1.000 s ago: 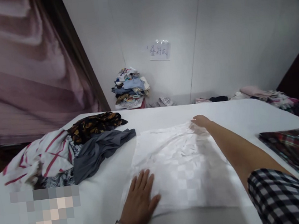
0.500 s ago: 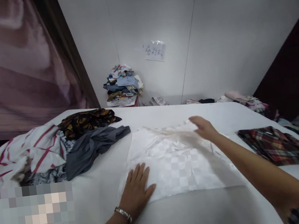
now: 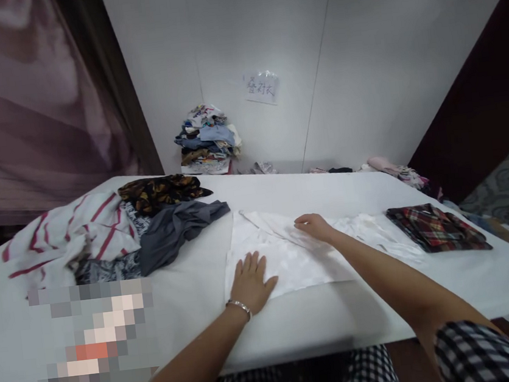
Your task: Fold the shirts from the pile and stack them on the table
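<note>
A white shirt (image 3: 286, 271) with a faint checked weave lies spread on the white table, part of it folded over in a slanting edge. My left hand (image 3: 251, 283) rests flat on its near left part, fingers spread. Above the shirt's middle, my right hand (image 3: 314, 228) has its fingers pinched together on the cloth; the exact grip is partly hidden. Loose white cloth of the shirt trails off to the right, behind my right forearm.
Left on the table (image 3: 271, 336) lie a red-striped white garment (image 3: 97, 224), a dark grey one (image 3: 172, 234) and a black patterned one (image 3: 163, 192). A folded plaid shirt (image 3: 438, 228) sits right. Stacked clothes (image 3: 209, 138) stand by the wall, below a paper sign (image 3: 262, 88).
My right hand has moved left and inward over the shirt, and the cloth there now lies in a slanting fold. My left hand stays flat on the shirt. The view has shifted.
</note>
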Demonstrator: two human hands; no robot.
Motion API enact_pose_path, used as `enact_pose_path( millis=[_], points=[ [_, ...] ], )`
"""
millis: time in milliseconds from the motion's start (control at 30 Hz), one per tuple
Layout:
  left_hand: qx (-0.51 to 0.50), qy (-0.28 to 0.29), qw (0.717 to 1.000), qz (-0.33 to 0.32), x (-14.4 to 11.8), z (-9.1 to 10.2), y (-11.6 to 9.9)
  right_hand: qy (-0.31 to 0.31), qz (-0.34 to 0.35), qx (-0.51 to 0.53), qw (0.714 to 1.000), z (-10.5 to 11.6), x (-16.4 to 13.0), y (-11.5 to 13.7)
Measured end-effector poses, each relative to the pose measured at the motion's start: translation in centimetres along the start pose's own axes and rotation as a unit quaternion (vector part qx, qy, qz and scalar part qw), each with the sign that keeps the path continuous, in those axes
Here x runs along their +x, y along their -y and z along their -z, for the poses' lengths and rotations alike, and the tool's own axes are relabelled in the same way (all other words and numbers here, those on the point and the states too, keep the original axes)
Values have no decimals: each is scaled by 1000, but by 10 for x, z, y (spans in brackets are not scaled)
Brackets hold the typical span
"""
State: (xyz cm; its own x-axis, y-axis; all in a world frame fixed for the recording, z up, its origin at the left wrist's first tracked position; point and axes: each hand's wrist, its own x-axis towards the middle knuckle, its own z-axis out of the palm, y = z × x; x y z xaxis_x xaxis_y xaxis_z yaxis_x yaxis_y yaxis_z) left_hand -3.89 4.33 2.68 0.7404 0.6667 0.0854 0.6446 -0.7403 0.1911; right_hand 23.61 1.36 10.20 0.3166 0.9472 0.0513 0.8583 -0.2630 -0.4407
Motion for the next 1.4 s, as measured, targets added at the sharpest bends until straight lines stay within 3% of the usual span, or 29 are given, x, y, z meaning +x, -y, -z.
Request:
enact_pose_path(
  millis=[167,367,500,700,867,967,1067,1167,1300,1400],
  points=[
    [-24,7,1000,1,-2,-1,-1,21,-68,-75,995,-43,38,24],
    [-44,15,999,1,-2,-6,-1,-19,-93,-85,992,-50,63,29],
    [-60,23,998,5,-2,-5,-2,-91,-79,-23,992,-26,72,25],
    [-66,33,997,4,-3,0,-2,-207,-32,90,974,44,71,15],
    [-60,28,998,2,-2,1,-2,-269,13,321,908,92,48,27],
    [-83,22,996,4,0,4,-1,-251,46,362,896,101,13,46],
    [-146,1,989,28,1,18,0,-191,131,327,916,84,-39,65],
    [-285,-32,957,38,-1,39,-5,-106,201,264,937,48,-95,74],
    [-534,36,838,106,-2,51,-28,19,250,245,937,2,-150,68],
    [-618,44,773,137,2,43,-52,25,194,313,929,-17,-171,58]
  ],
)
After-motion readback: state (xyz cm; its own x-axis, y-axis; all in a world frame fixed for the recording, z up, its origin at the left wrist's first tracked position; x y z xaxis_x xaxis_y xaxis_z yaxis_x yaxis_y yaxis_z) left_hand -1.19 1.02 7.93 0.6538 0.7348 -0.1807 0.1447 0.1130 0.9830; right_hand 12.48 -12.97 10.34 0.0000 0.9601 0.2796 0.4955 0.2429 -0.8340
